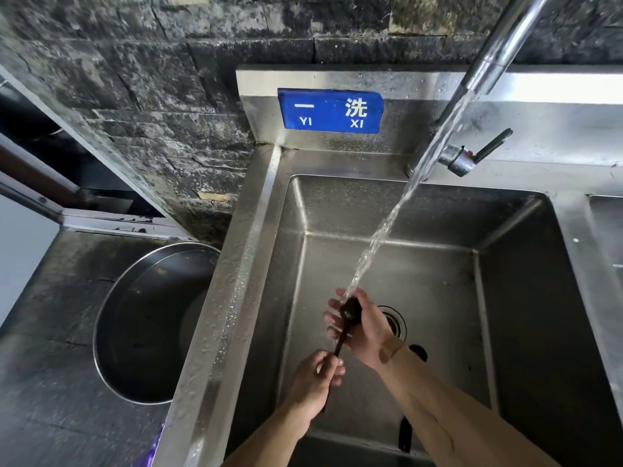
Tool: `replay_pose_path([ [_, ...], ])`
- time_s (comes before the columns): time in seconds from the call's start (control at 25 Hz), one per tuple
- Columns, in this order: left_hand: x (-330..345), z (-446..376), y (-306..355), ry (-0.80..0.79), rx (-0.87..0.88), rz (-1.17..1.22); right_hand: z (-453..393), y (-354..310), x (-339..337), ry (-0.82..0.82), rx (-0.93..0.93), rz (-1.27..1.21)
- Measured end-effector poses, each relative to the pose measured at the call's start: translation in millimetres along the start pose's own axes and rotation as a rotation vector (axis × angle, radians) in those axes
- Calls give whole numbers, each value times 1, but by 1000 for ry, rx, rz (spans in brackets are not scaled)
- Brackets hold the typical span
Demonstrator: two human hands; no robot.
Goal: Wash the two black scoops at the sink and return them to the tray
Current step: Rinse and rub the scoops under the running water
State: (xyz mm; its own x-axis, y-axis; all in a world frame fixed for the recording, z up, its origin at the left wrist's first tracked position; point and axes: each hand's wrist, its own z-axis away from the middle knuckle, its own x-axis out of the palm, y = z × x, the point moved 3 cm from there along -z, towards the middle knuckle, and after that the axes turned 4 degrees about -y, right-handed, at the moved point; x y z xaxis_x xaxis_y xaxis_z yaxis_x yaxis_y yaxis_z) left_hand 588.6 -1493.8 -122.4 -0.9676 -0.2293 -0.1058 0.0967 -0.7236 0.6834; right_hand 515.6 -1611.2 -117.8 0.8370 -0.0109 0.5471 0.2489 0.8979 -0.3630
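Observation:
A black scoop (350,310) with a round bowl and a thin dark handle is held over the steel sink (438,264), right under the water stream (397,210). My left hand (315,379) grips the end of the handle. My right hand (362,326) wraps around the bowl of the scoop, fingers behind it, with water running over them. A second black object (404,434), possibly the other scoop, lies on the sink floor under my right forearm, mostly hidden. No tray is in view.
The chrome faucet (502,45) arches in from the top right, with its lever (492,146) behind the basin. The drain (392,320) sits beside my right hand. A large dark metal bowl (148,325) stands on the counter to the left. A blue sign (330,111) hangs on the backsplash.

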Motion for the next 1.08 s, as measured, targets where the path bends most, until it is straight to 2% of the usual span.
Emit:
replay_pose_path([
  [0.12,2,-5,30,45,107,28,1,-31,16,-57,-90,1],
  [0.2,2,-6,52,54,115,112,2,-54,26,-69,-130,52],
  [0.28,2,-7,68,-12,72,177,3,-74,36,-70,-170,93],
  [0.4,-2,-11,91,-109,96,260,11,-104,52,-120,-240,123],
  [0.52,-5,-16,117,-139,141,361,23,-136,70,-166,-264,145],
  [0.72,-10,-19,157,-159,209,381,38,-171,93,-245,-338,176],
  [0.84,-11,-16,150,-164,205,382,38,-163,92,-282,-326,155],
  [1.08,-6,-4,68,-114,85,313,25,-81,42,-232,-181,108],
])
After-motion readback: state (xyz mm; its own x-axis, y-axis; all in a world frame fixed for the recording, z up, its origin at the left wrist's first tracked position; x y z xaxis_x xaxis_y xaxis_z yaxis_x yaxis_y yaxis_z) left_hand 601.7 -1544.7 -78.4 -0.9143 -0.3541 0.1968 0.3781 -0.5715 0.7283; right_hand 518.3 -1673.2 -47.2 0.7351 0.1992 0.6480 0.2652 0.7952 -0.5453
